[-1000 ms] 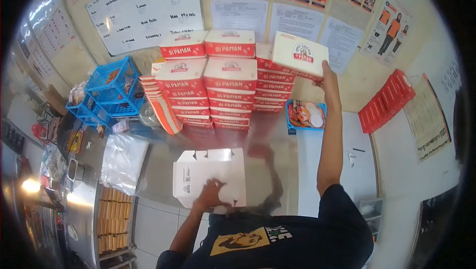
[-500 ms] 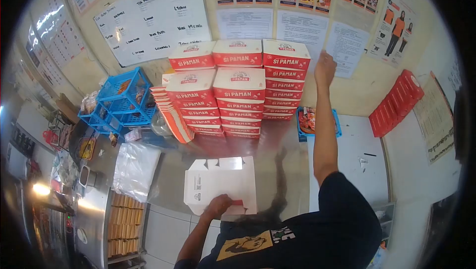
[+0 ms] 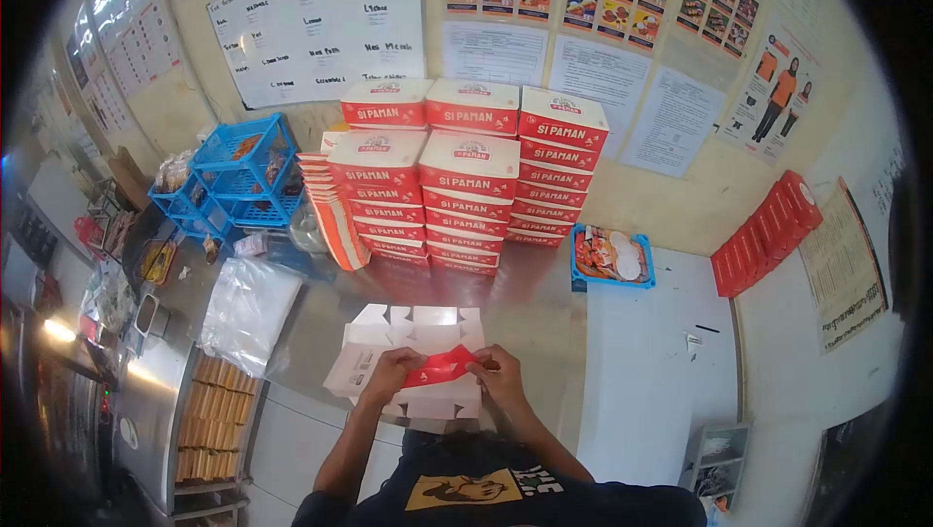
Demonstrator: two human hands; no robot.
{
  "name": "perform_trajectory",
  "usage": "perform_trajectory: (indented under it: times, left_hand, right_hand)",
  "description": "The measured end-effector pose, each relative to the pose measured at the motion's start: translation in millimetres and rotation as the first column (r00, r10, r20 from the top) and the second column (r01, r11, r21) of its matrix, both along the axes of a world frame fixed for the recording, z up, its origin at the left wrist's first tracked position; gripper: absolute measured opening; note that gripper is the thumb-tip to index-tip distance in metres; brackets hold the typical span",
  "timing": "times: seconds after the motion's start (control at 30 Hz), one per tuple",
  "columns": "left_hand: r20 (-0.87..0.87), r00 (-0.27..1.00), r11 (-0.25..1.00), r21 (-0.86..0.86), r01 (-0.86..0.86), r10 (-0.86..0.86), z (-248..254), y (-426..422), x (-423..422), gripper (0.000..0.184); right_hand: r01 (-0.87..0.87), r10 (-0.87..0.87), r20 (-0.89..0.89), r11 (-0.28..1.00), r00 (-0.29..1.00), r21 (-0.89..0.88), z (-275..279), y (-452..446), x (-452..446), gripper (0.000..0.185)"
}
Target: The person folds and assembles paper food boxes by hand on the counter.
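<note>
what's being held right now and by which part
An unfolded white cardboard box: the left grip and right grip hold its long red flap, near opposite ends.

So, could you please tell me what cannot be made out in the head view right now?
In the head view:
Ends of the red flap: covered by the left hand and right hand.
Underside of the white carton: hidden by its own upper side.
Insides of the stacked boxes: hidden by closed lids.
Fine print on the wall sheets: too small to read.
</note>
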State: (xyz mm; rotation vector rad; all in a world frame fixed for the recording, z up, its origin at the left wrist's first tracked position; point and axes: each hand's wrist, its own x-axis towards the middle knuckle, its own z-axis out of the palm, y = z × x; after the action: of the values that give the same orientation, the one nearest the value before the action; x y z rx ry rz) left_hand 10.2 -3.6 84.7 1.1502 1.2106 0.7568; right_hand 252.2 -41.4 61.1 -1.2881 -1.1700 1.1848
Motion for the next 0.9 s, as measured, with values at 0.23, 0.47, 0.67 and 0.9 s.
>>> perform_trajectory:
  times: [0.23,0.47,0.67,0.9]
  left_hand:
    - [-0.111,0.992,0.991,0.116,0.064,-0.051,-9,-10,13,0.018]
    - [-0.145,0.989,0.997,-0.067,-0.035,0.025,17,-23,17,0.023]
    - [-0.150,0.985,0.997,0.014,0.082,-0.079,18,-23,28,0.027]
    - [-0.474,0.848,0.884,0.255,0.392,-0.239,36,-29,9,0.028]
  right_hand:
    - [-0.223,0.158,0.244,0.937,0.957,0.269,5,12,-14,0.015]
    - [-0.136,0.079,0.210,0.953,0.974,0.271,5,7,-13,0.011]
    - [-0.406,0.336,0.317,0.894,0.887,0.189,15,16,-2,0.015]
    - [-0.668,0.673,0.357,0.727,0.647,-0.160,8,15,-1,0.020]
